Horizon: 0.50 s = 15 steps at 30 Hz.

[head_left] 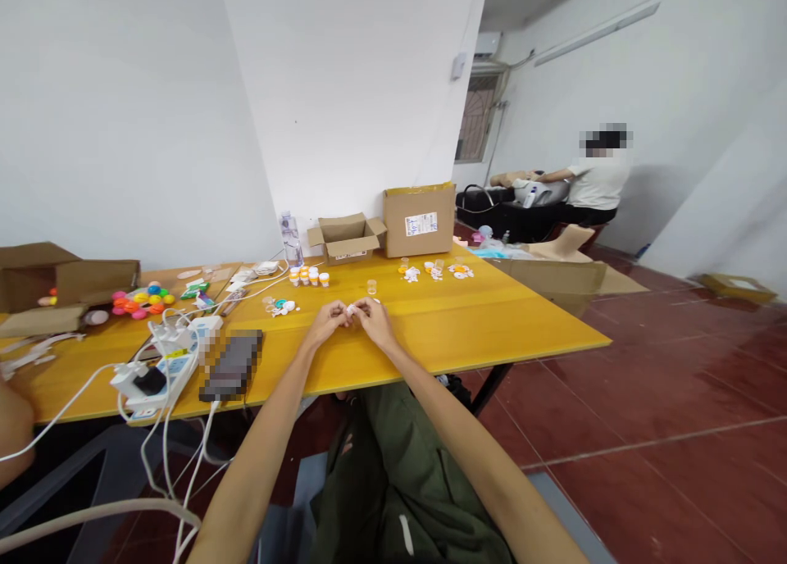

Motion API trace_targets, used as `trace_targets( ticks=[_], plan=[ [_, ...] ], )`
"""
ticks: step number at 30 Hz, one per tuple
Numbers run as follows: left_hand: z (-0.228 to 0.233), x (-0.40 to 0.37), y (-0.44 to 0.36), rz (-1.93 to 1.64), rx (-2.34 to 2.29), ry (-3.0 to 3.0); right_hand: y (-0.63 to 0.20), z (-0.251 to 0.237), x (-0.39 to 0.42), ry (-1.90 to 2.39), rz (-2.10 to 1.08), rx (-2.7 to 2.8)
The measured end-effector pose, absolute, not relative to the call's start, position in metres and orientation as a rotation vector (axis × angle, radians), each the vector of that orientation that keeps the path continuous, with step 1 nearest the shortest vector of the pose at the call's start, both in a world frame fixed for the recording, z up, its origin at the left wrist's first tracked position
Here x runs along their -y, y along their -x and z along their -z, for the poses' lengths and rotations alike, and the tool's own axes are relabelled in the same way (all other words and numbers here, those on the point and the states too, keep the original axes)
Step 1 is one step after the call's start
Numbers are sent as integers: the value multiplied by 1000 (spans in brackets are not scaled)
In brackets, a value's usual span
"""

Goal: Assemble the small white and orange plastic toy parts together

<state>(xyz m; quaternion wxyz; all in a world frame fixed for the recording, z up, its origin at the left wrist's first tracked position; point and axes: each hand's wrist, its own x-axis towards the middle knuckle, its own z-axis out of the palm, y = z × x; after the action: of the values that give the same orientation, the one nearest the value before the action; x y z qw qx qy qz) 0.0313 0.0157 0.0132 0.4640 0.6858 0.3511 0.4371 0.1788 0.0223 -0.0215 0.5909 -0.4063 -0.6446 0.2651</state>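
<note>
Close together over the table point(492, 318), my left hand point(329, 320) and my right hand point(373, 318) pinch a small white plastic piece point(351, 310) between their fingertips. Its exact kind is too small to make out, and the fingers cover part of it. A small clear cup point(371, 287) stands just beyond my hands. To the left of them lie teal and white pieces point(284, 307). Several small white-and-orange containers point(309, 277) stand in a group behind. Farther right, small piles of white and orange parts point(409, 274) are spread out with other clear cups.
A phone point(234, 366) and a power strip point(175, 371) with tangled cables lie on the left. An open carton point(348, 240), a taller carton point(420, 224) and a water bottle point(291, 238) line the wall. Colourful balls point(144, 300) sit farther left. Another person point(596, 179) sits at the back right.
</note>
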Motion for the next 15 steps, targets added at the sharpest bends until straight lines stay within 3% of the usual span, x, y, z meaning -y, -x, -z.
trace_targets(
  ticks=[15],
  plan=[
    [-11, -17, -30, -1078, -878, -1688, -178, 23, -20, 1030, -447, 1558]
  ],
)
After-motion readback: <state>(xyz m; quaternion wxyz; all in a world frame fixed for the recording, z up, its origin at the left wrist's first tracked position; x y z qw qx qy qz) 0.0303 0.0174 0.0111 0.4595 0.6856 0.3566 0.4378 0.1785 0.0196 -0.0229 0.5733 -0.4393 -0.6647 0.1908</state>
